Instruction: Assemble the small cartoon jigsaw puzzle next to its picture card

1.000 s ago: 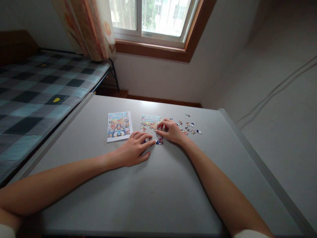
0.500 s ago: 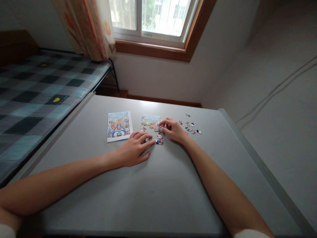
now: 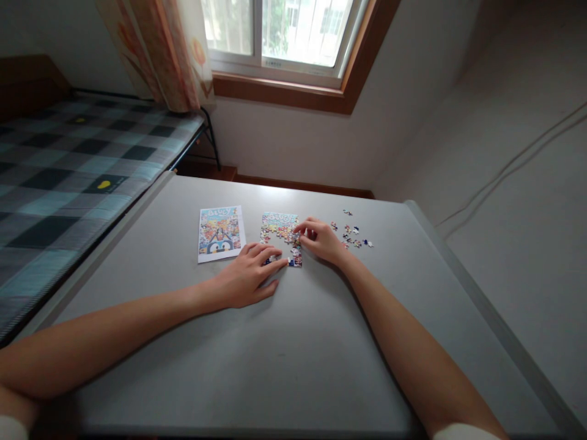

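Note:
A jigsaw puzzle (image 3: 280, 221) lies on the grey table, its joined pieces framing a bare gap in the middle. My left hand (image 3: 250, 275) rests flat with fingers spread, the fingertips over the puzzle's lower left part and hiding some of it. At the puzzle's right edge is my right hand (image 3: 321, 239), thumb and forefinger bent close together; whatever sits between them is too small to make out. Left of the puzzle lies a printed picture sheet (image 3: 220, 231) with a blue cartoon face. Several loose puzzle pieces (image 3: 356, 230) are scattered right of my right hand.
The table (image 3: 284, 360) has raised side edges. A bed with a checked mattress (image 3: 92, 146) stands on the left, below a patterned curtain (image 3: 169, 55). Beyond the table are a wall and a brown-framed window (image 3: 298, 36). A cable (image 3: 509, 168) runs along the right wall.

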### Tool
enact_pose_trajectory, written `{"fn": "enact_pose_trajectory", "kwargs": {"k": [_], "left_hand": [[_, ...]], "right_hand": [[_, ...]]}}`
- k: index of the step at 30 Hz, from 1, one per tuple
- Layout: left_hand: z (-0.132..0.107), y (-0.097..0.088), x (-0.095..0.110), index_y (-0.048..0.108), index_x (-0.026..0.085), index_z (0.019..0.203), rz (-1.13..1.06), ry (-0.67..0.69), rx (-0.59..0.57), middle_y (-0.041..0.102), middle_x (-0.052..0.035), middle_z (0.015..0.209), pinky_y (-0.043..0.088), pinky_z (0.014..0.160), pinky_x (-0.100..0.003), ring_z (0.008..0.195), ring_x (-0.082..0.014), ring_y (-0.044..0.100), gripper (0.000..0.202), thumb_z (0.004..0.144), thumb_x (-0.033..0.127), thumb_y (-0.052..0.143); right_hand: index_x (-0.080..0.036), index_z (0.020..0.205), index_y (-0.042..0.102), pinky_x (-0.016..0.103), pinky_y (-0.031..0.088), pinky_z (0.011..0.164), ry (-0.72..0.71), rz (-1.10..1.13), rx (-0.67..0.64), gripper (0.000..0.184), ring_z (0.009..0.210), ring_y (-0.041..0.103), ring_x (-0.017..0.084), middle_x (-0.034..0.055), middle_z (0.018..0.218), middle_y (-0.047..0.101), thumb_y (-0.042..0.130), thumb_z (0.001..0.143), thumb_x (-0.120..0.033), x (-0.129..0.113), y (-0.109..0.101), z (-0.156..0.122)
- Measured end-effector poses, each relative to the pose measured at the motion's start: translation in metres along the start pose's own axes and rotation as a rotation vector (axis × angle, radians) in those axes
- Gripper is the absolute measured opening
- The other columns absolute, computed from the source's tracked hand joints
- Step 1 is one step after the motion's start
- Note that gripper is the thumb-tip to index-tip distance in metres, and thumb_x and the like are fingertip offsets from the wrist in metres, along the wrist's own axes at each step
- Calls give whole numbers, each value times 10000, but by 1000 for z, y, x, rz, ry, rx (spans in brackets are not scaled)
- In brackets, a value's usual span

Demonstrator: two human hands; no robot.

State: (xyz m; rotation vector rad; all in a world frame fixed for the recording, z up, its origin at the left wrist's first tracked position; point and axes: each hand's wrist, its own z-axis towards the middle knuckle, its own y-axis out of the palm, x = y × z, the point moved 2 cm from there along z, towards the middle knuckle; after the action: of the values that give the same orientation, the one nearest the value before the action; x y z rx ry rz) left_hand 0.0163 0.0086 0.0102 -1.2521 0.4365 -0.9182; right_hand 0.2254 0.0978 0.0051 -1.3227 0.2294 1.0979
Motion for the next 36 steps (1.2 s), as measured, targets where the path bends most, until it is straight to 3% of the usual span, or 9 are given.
{"fn": "enact_pose_trajectory", "kwargs": {"k": [36], "left_hand": [[1,0,0,485,237,1330,-13,-1,6,503,-109,1302,332,1021,-480,1201,-283,424,443,895,326,480]], "right_hand": [[-183,821,687,260,417,628,-14,-48,-10,151,619,492,99,16,789,564,547,780,-147,2,3,0]]}}
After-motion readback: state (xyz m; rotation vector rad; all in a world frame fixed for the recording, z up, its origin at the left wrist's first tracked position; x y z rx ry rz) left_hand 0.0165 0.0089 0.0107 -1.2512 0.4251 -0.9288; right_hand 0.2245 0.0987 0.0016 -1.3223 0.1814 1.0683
